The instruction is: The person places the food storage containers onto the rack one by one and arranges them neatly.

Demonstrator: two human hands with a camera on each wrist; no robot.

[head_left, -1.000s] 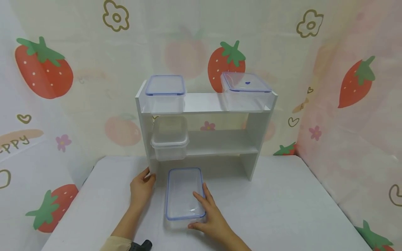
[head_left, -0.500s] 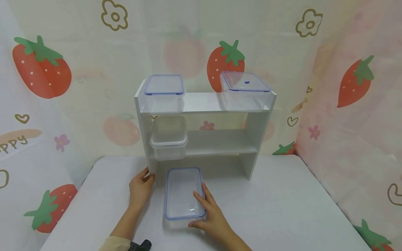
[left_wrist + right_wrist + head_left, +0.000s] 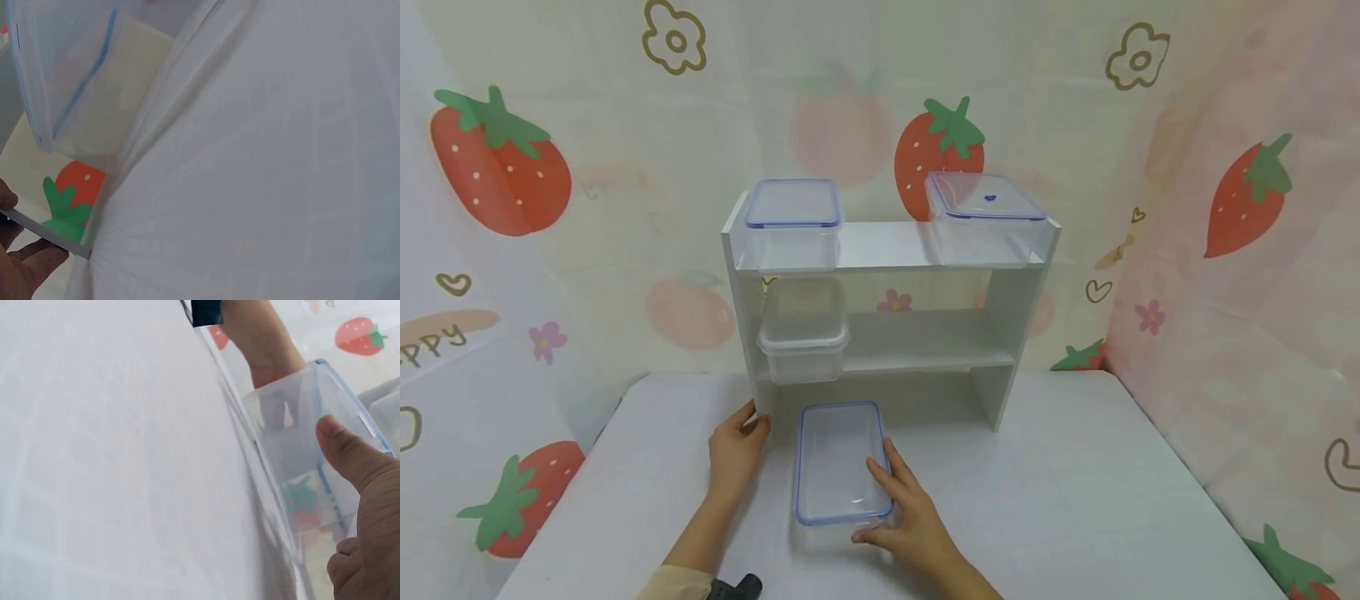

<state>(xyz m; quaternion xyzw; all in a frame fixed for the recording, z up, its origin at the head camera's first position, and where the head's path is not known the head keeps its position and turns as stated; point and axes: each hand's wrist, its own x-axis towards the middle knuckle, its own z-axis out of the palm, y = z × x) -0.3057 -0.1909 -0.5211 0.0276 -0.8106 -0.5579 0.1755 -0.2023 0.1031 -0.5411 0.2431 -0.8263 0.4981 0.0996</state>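
Observation:
A clear lidded food container (image 3: 835, 467) with a blue seal lies on the table in front of a white shelf (image 3: 925, 342). My right hand (image 3: 917, 529) holds its near right corner, thumb at the near end, fingers along the right side and over the lid edge. In the right wrist view, the thumb of this hand (image 3: 375, 506) lies against the container (image 3: 281, 444). At the shelf's lower left, my left hand (image 3: 737, 454) pinches the front edge of the side panel. The left wrist view shows thumb and fingers on either side of that panel (image 3: 50, 236).
On the top shelf board stand two blue-rimmed clear containers, one at left (image 3: 793, 225) and one at right (image 3: 988, 221). A frosted-lid container (image 3: 805, 333) stands on the middle board at left. White cloth covers the table (image 3: 1075, 500).
The right hand has shifted very slightly to the right, and the front container has turned a touch with it. My left hand stays on the shelf panel.

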